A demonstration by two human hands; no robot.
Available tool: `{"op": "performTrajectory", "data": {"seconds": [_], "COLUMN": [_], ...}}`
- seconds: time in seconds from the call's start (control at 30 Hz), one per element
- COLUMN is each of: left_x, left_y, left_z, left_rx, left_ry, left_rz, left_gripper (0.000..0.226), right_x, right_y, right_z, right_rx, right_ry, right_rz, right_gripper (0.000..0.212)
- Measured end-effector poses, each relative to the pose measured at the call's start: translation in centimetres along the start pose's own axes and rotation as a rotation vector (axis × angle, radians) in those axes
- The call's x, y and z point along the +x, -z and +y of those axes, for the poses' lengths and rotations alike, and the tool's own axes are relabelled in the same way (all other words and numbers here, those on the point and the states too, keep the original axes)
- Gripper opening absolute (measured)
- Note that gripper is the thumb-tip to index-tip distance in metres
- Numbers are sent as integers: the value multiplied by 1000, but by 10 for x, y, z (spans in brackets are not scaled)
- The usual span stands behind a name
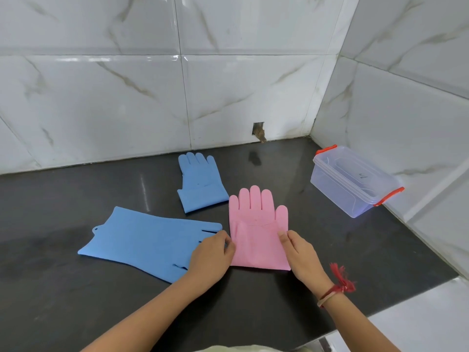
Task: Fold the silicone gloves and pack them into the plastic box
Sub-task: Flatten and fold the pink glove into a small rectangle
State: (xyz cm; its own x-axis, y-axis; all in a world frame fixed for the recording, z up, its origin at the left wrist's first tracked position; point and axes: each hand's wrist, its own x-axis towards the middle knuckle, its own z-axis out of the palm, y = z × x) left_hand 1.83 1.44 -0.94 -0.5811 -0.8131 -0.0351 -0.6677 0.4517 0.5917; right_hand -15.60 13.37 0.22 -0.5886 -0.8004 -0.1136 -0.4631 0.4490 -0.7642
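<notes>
Both hands are being kept on the pink glove (256,232): the left hand (212,257) is pinching its left edge, the right hand (302,255) its right edge, at the folded-up cuff. Ideally the crease is being pressed flat and square on the dark counter (330,250), with two blue gloves (152,242) lying just beside and the plastic box (355,181) waiting, lidded, well apart by the wall.

Only writing anywhere is a small dark handwritten scribble on the clear plastic box (355,180) over at 2 o'clock, and honestly it's too tiny to read.
</notes>
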Motion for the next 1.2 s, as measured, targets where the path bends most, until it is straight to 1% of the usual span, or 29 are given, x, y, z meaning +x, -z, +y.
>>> {"op": "performTrajectory", "data": {"seconds": [0.03, 0.1, 0.17, 0.3, 0.37, 0.43, 0.5, 0.53, 0.6, 0.63, 0.73, 0.8, 0.87, 0.93, 1.0, 1.07, 1.13, 1.2], "left_x": [2, 5, 7, 5, 2, 0, 0, 1, 2, 2, 3, 2, 1, 2, 3, 6, 11, 17], "left_y": [1, 2, 3, 4, 3, 3, 2, 1, -1, -1, 0, -1, -1, -2, -2, -1, 0, 1], "left_z": [1, 2, 3, 1, 1, 5, 10, 11, 11, 10, 10, 10, 9, 7, 7, 9, 13, 17], "left_rx": [-12, -29, 10, 110, 146, 175, 240, 279, 331, 335, 301, 283, 261, 247, 256, 270, 274, 308], "left_ry": [14, 43, 43, -35, -75, -115, -147, -152, -158, -160, -148, -145, -143, -132, -116, -104, -80, -39], "left_rz": [-14, -36, -47, -51, -23, 22, 28, 16, 4, 13, 40, 49, 51, 45, 38, 34, 17, 4], "left_gripper": [18, 28, 37, 36, 41, 45, 47, 45, 39, 37, 35, 36, 36, 36, 37, 38, 40, 42], "right_x": [1, 6, 9, 14, 16, 14, 9, 6, 0, -2, -8, -11, -14, -14, -11, -8, -7, -5], "right_y": [0, 0, -1, -2, -2, -2, -2, -1, 4, 9, 24, 30, 29, 25, 21, 18, 17, 16], "right_z": [0, 2, 6, 7, 4, -1, -4, -6, -7, -6, 1, 9, 15, 18, 17, 13, 10, 9], "right_rx": [-35, -118, -166, -209, -226, -227, -212, -170, 10, 124, 455, 538, 505, 451, 399, 300, 119, -152], "right_ry": [1, 6, 2, -11, -21, -23, -9, 3, -10, -45, -169, -174, -131, -79, -40, 10, 81, 153], "right_rz": [9, 31, 49, 41, 44, 69, 129, 160, 164, 123, -95, -181, -203, -150, -72, -38, -13, 13], "right_gripper": [44, 31, 22, 27, 30, 29, 26, 26, 32, 36, 45, 46, 33, 15, 14, 12, 11, 19]}}
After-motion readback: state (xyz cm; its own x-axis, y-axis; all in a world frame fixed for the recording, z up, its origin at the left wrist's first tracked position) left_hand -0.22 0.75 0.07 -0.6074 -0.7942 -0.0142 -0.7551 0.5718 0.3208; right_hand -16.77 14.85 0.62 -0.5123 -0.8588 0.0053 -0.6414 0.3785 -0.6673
